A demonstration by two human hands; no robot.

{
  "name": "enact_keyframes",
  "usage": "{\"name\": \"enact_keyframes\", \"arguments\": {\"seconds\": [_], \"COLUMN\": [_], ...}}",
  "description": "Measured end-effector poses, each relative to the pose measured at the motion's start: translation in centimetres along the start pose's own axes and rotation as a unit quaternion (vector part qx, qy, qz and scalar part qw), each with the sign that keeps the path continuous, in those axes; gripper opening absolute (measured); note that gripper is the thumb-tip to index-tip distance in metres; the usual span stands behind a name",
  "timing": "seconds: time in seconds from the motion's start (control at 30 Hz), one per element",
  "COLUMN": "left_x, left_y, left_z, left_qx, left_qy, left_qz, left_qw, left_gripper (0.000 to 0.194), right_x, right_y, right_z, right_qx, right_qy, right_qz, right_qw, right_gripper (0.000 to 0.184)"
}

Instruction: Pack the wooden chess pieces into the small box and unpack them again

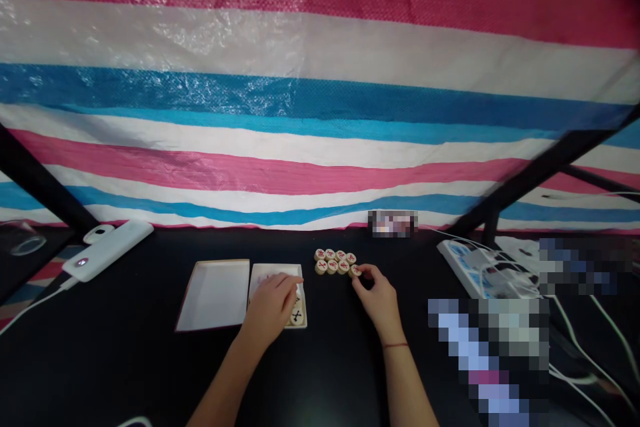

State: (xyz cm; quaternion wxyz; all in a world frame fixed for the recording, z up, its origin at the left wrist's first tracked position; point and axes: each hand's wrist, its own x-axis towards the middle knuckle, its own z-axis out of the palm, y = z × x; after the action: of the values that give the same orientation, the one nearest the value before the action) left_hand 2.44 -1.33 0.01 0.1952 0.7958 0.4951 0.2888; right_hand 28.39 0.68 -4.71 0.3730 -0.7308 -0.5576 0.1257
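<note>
Two rows of round Chinese chess pieces (331,266) with red characters lie close together on the black table. At the right end of the nearer row, my right hand (379,295) pinches one chess piece (355,271) between thumb and fingers. My left hand (274,300) is over a shallow white box (303,319), its fingers partly stretched and bent over the inside. Beside that hand a piece with a black character (297,316) shows in the box; the hand hides much of the rest. The box's lid (215,293) lies left, inner side up.
A white power bank (110,250) with a cable lies at the left. A power strip (463,270) with plugs and white cables is at the right, near blurred-out items. Behind the table (325,373) hangs a striped plastic sheet (300,167), with dark frame bars at both sides.
</note>
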Motion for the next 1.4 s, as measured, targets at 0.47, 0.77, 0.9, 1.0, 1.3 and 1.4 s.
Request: {"name": "enact_keyframes", "arguments": {"seconds": [0.47, 0.77, 0.9, 1.0, 1.3, 1.4], "left_x": [0.0, -0.3, -1.7, -2.1, -2.0, -1.9], "left_y": [-0.4, -4.4, -5.4, -5.8, -5.4, -5.4], "left_z": [0.1, -3.3, -3.3, -3.3, -4.1, -4.3], "left_qx": [0.010, 0.087, 0.122, 0.104, 0.083, 0.073], "left_qy": [0.015, 0.023, 0.010, -0.013, -0.041, -0.065], "left_qz": [0.014, -0.003, -0.026, -0.040, -0.045, -0.055], "left_qw": [1.000, 0.996, 0.992, 0.994, 0.995, 0.994], "left_gripper": [0.031, 0.027, 0.022, 0.025, 0.022, 0.023], "right_x": [0.0, -3.7, -4.2, -3.5, -3.6, -3.9], "right_y": [-0.3, -8.6, -10.0, -9.9, -9.9, -9.8], "right_z": [-0.1, 2.8, 5.0, 5.8, 6.4, 6.3], "right_qx": [-0.012, 0.087, 0.021, 0.023, 0.035, 0.036], "right_qy": [0.034, -0.134, -0.173, -0.160, -0.128, -0.132], "right_qz": [-0.013, -0.194, -0.209, -0.217, -0.217, -0.212], "right_qw": [0.999, 0.968, 0.962, 0.963, 0.967, 0.968], "right_gripper": [0.032, 0.039, 0.049, 0.054, 0.056, 0.055]}}
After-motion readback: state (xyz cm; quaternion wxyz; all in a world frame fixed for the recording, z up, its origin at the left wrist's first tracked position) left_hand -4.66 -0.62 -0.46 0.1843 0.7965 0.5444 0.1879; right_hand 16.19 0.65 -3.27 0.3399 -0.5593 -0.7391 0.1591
